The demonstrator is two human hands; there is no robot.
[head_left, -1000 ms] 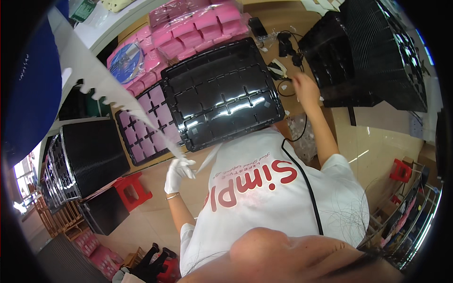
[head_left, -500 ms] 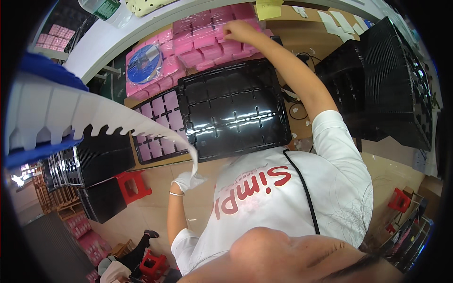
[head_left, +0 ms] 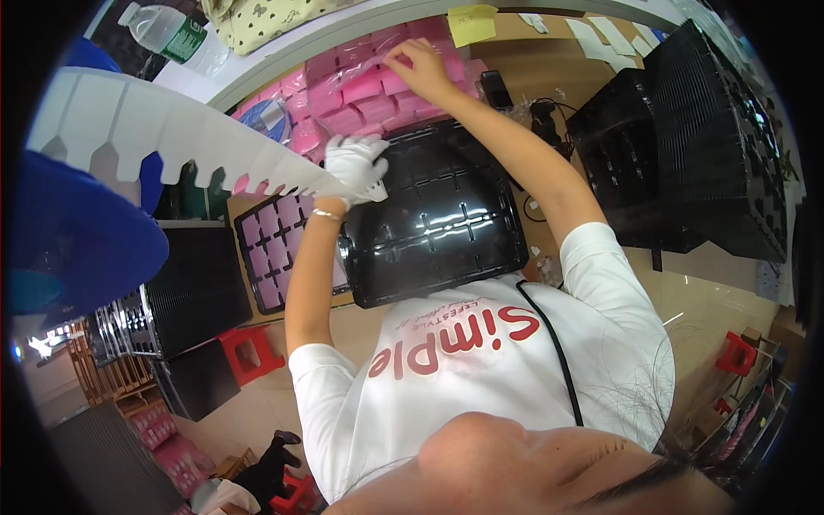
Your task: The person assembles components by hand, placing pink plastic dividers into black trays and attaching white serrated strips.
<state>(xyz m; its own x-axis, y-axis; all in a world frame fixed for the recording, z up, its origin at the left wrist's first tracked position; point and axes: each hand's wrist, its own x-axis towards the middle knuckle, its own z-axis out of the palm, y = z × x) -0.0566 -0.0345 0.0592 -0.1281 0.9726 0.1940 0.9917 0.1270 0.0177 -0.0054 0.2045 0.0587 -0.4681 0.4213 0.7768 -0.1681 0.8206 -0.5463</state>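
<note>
The white shirt point(head_left: 481, 386) carries large red lettering across the chest, with a finer red line of text beside it. On the clear bottle point(head_left: 157, 30) at the upper left sits a green label point(head_left: 184, 41) with pale print. The yellow note point(head_left: 472, 26) at the top edge bears a few marks, too small to make out. Beside the pink foam blocks point(head_left: 365, 88), a blue disc point(head_left: 264, 118) shows a pale label, partly hidden by the white notched strip point(head_left: 189, 137).

The bare right hand point(head_left: 421, 70) reaches over the foam blocks, thumb and forefinger tips brought together on the clear film point(head_left: 348, 60) that covers them; its other fingers are loosely curled. The left hand point(head_left: 352, 167), in a white glove, has its fingers partly spread above the upper left corner of the black tray point(head_left: 429, 245). The notched strip runs to this glove and a white end shows past it; whether the fingers close on it I cannot tell.

The foam blocks lie behind the black tray on the brown worktop point(head_left: 519, 51). To the tray's left, partly beneath it, a second tray point(head_left: 251, 273) holds pink pieces in its compartments. Stacked black trays point(head_left: 717, 154) stand at the right.
</note>
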